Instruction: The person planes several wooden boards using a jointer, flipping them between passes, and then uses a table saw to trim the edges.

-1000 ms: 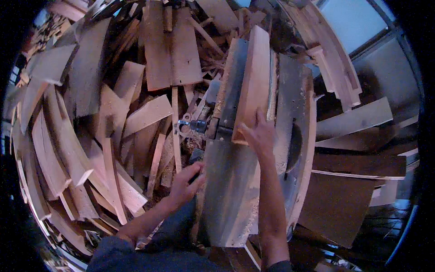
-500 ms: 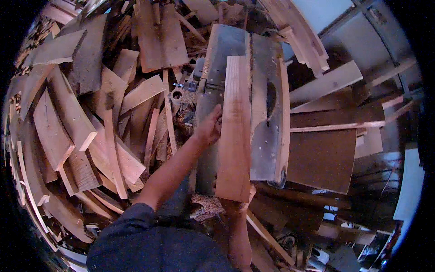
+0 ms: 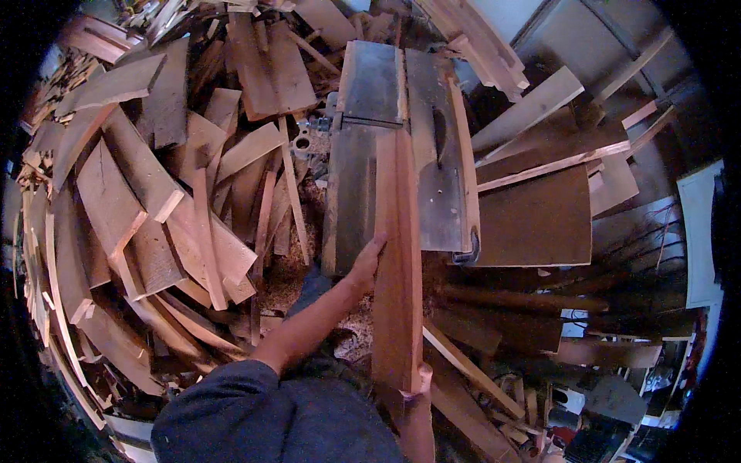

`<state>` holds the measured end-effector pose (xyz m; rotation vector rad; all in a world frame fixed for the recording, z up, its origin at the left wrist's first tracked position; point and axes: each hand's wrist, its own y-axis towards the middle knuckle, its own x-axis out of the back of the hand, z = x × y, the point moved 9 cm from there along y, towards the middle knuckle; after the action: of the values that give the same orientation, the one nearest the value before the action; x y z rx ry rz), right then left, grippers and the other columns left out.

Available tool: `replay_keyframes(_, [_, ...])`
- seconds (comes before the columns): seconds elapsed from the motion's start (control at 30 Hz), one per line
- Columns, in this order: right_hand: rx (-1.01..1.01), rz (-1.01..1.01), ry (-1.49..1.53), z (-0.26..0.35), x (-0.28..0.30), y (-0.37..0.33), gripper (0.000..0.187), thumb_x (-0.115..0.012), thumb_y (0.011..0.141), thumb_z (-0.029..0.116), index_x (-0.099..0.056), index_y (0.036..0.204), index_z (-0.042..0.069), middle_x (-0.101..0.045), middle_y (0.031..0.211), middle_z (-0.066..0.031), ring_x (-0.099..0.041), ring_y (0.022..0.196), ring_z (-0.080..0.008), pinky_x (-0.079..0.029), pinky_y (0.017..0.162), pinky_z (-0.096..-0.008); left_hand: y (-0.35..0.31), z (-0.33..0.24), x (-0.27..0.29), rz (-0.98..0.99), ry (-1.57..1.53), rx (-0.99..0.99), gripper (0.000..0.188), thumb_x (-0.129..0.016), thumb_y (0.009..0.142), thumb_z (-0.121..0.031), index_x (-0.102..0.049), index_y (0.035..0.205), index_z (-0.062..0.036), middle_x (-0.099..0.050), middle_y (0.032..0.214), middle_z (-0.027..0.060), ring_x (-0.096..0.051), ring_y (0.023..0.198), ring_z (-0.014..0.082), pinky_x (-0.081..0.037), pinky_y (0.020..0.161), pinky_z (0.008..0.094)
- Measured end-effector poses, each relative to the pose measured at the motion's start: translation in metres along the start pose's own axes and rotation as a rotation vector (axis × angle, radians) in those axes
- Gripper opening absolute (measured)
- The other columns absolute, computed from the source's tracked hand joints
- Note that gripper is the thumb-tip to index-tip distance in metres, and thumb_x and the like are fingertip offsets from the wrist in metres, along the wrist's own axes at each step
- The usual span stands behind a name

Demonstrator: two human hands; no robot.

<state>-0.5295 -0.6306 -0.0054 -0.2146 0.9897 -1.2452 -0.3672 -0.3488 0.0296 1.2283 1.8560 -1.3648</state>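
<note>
A long reddish-brown wooden plank (image 3: 394, 293) lies lengthwise in front of me, its far part over the dark metal bed of a woodworking machine (image 3: 353, 174) and its near part sticking out past the bed. My left hand (image 3: 366, 266) grips the plank's left edge about midway, thumb near the top; the other fingers are partly hidden. At the near end, my right hand (image 3: 418, 384) is closed round the plank's right corner, mostly hidden by the wood. The plank's far end lies just on my side of a crosswise slot (image 3: 373, 121) in the bed.
Boards (image 3: 127, 174) pile up in a heap at the left. Right of the bed, a second table holds a dark blade-like disc (image 3: 440, 139). A wide brown panel (image 3: 536, 224) and more planks (image 3: 532, 108) stand beyond it. Wood shavings (image 3: 285, 289) cover the ground.
The plank has come back toward me along the machine, and its far end has drawn back from beyond the crosswise slot. Both my hands have moved nearer with it. The view has shifted slightly.
</note>
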Motion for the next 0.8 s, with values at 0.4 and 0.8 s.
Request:
replay_keyframes(0.4, [0.587,-0.024,-1.731,0.028,-0.061,-0.059,0.091,-0.085,0.061,0.033,-0.048,0.141,0.014,-0.051,0.114,-0.0147,-0.054,0.106,-0.0348,-0.046,0.09,-0.0441,-0.064,-0.026,0.056,-0.507,1.061,-0.357,0.04,-0.056,0.097,-0.031,-0.057,0.119,0.002,-0.058,0.126,0.0172,-0.055,0.118,0.0334,-0.044,0.094,0.0407])
replay_keyframes(0.8, [0.447,-0.119,-1.917,-0.025,-0.151,0.014,0.087,-0.079,0.069,0.045,-0.043,0.144,0.02,-0.038,0.13,-0.027,-0.042,0.115,-0.0487,-0.044,0.093,-0.0568,0.043,-0.084,0.017,-0.72,2.299,-0.897,0.063,-0.068,0.083,-0.051,-0.061,0.121,-0.002,-0.045,0.139,0.026,-0.036,0.132,0.0533,-0.034,0.108,0.0593])
